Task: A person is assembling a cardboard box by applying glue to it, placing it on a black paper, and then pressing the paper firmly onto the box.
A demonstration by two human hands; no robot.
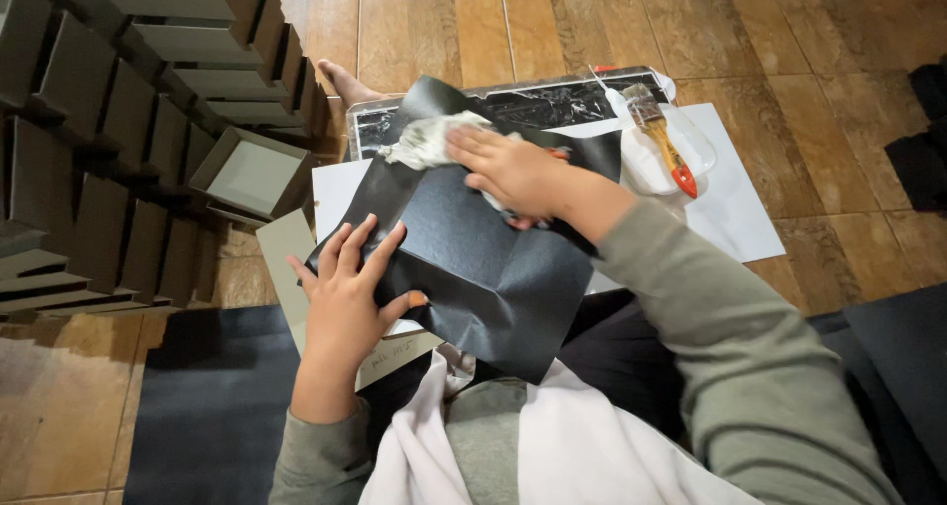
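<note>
A: Pressing flat with the left hand (345,293), fingers (340,244) spread wide on the black paper sheet (473,268), thumb out to the side, nothing pinched.

B: And the right hand (508,170)?

A: Fingers close together, curled a bit over a crumpled white rag (424,140), pushing it down onto the sheet's upper part. More pressing than gripping, I'd say.

B: Where's the sheet?

A: Across the person's lap, upper edge reaching over a white board (735,204) on the wooden floor (552,22). One corner sticks up near the rag.

B: How will it handle?

A: Light, thin, floppy, my guess. Crease lines show, so it folds and dents easily. Probably tears if yanked. Needs a flat palm to hold it down, or a pinch at an edge or corner to lift it. Rag's soft, bunches in any grip.

B: Around it?

A: Behind the rag a shallow tray (523,101) smeared black and white. Right of that a clear dish (700,155) with a brush (666,140), orange handle. Grey card (281,249) under the left side of the sheet. Further left, stacks of dark grey box parts (109,140), one open box (252,175) facing up. A bare foot (345,81) shows past the tray. Dark mat (207,406) at lower left.

B: Anyone else?

A: No other hands in view.
</note>
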